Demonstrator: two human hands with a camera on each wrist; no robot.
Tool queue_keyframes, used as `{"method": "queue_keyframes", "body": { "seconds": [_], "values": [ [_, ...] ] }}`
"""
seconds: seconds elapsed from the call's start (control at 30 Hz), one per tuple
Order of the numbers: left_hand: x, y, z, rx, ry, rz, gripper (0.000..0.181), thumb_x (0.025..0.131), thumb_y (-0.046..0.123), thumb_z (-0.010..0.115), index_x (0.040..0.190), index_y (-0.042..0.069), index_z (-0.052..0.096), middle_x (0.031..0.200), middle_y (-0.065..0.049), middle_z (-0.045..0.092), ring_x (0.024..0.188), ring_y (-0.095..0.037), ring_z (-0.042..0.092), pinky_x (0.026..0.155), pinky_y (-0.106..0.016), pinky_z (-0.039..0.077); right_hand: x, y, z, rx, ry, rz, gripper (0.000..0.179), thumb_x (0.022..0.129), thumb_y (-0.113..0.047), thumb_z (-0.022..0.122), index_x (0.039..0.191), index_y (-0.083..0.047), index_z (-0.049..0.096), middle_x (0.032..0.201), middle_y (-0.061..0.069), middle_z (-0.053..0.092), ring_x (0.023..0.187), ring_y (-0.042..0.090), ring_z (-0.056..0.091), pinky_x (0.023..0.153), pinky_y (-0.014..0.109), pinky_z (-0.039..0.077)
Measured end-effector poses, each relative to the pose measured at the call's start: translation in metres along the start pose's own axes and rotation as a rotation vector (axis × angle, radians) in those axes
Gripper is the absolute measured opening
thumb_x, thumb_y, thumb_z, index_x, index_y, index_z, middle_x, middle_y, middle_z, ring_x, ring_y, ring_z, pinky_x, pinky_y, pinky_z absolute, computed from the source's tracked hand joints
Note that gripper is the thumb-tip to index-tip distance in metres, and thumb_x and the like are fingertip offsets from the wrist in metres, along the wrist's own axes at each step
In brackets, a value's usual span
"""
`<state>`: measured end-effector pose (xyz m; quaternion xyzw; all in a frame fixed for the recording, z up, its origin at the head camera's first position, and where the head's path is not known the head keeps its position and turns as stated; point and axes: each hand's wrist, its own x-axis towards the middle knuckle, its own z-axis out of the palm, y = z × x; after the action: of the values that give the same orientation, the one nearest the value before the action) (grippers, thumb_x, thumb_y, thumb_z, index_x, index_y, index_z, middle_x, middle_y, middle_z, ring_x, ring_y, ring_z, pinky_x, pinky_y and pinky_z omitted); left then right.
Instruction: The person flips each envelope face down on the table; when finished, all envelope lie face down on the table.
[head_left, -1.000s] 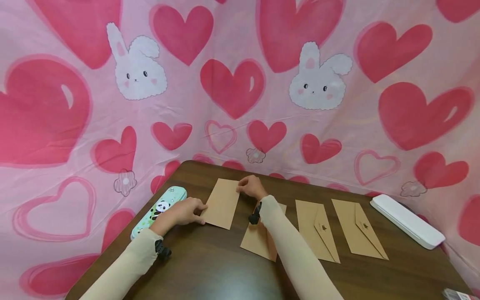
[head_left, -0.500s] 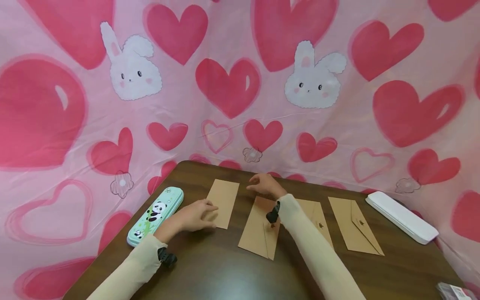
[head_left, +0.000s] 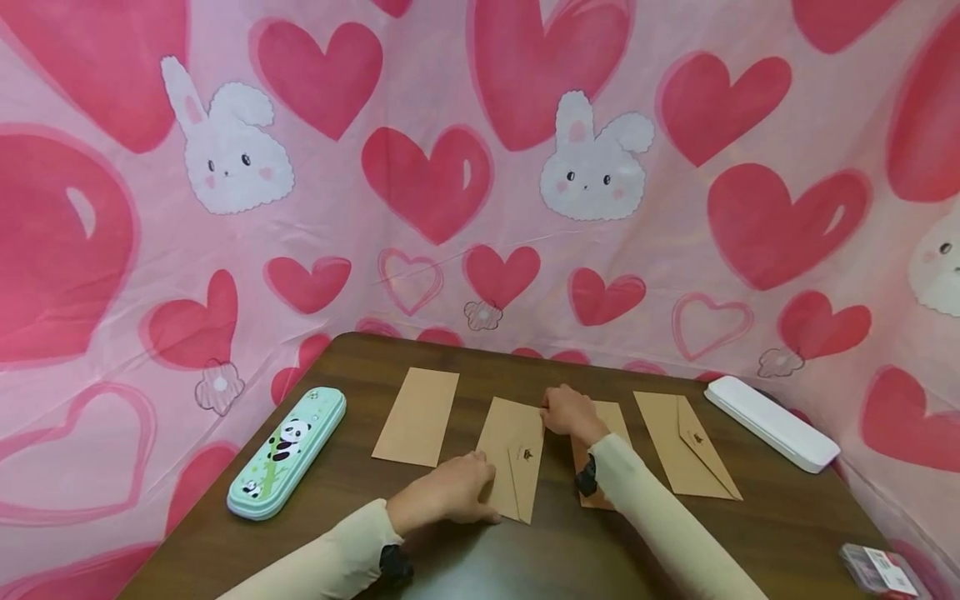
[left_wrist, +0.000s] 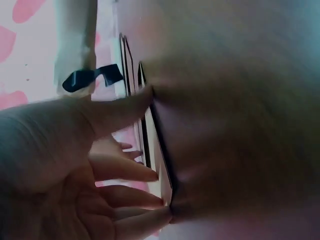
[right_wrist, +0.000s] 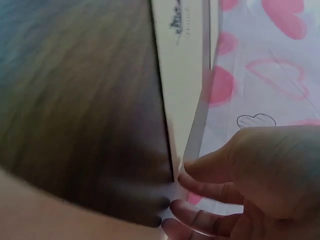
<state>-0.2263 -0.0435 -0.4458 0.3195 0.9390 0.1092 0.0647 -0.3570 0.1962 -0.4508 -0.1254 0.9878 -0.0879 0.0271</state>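
A kraft-paper envelope (head_left: 513,454) with a pointed flap and small dark crown print lies flap-up near the table's middle. My left hand (head_left: 453,490) touches its left and near edges, fingers fairly straight and thumb at the lower corner. At the far right corner my right hand (head_left: 568,411) pinches the same envelope between thumb and forefinger; in the right wrist view the envelope (right_wrist: 181,75) runs up from those fingertips. Left of it lies another envelope (head_left: 416,417), plain side up. A third envelope (head_left: 609,418) is partly covered by my right wrist, with one more envelope (head_left: 666,433) beyond.
A mint pencil case (head_left: 288,454) with a panda print lies at the table's left edge. Far right is a long white case (head_left: 772,423). A clear packet (head_left: 879,571) sits near the front right edge. A pink heart-patterned cloth (head_left: 435,192) hangs behind the brown table (head_left: 375,358).
Both hands have left the plain envelope and moved right to the flap-up envelope beside it. That envelope now lies slightly straighter. The head view has swung a little to the right.
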Motion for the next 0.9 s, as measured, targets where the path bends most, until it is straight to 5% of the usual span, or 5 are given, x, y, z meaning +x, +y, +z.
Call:
{"method": "queue_keyframes", "body": {
  "seconds": [0.07,0.17,0.47,0.67,0.9],
  "values": [
    [0.002,0.003,0.002,0.003,0.031,-0.019,0.039,0.081,0.043,0.087,0.085,0.01,0.067,0.086,0.001,0.055,0.076,-0.011,0.05,0.065,-0.026,0.044,0.002,-0.001,0.001,0.019,-0.005,-0.005,0.009,0.098,-0.017,0.065,0.103,-0.013,0.072,0.107,0.008,0.069,0.104,0.028,0.063,0.09,0.054,0.052],
    [0.004,0.004,0.003,0.012,0.051,-0.036,0.037,0.08,0.04,0.088,0.076,0.01,0.066,0.081,0.003,0.053,0.07,-0.009,0.045,0.062,-0.026,0.041,0.006,-0.003,0.0,0.049,-0.037,-0.023,0.011,0.097,-0.009,0.065,0.105,-0.011,0.071,0.11,0.009,0.07,0.107,0.03,0.064,0.093,0.054,0.053],
    [0.006,0.002,0.003,-0.011,0.046,-0.03,0.039,0.08,0.041,0.088,0.072,0.011,0.064,0.077,0.003,0.053,0.066,-0.008,0.045,0.059,-0.024,0.039,0.015,0.012,-0.006,0.142,-0.071,-0.107,0.015,0.092,0.003,0.064,0.096,-0.01,0.067,0.095,0.005,0.066,0.084,0.021,0.058,0.087,0.048,0.05],
    [0.006,-0.004,0.002,-0.028,0.013,-0.018,0.04,0.079,0.041,0.089,0.085,0.01,0.065,0.083,0.004,0.052,0.069,-0.007,0.046,0.061,-0.023,0.042,0.019,0.028,-0.006,0.252,-0.059,-0.248,0.015,0.092,0.004,0.07,0.102,-0.006,0.066,0.095,0.008,0.068,0.086,0.018,0.06,0.079,0.036,0.053],
    [0.008,-0.008,0.002,-0.026,0.001,0.01,0.066,0.08,0.04,0.089,0.128,0.005,0.061,0.107,-0.004,0.063,0.094,-0.016,0.062,0.082,-0.03,0.053,0.023,0.028,-0.012,0.325,0.011,-0.331,0.016,0.096,0.001,0.067,0.111,-0.002,0.072,0.107,0.014,0.074,0.102,0.029,0.071,0.091,0.046,0.058]
  ]
}}
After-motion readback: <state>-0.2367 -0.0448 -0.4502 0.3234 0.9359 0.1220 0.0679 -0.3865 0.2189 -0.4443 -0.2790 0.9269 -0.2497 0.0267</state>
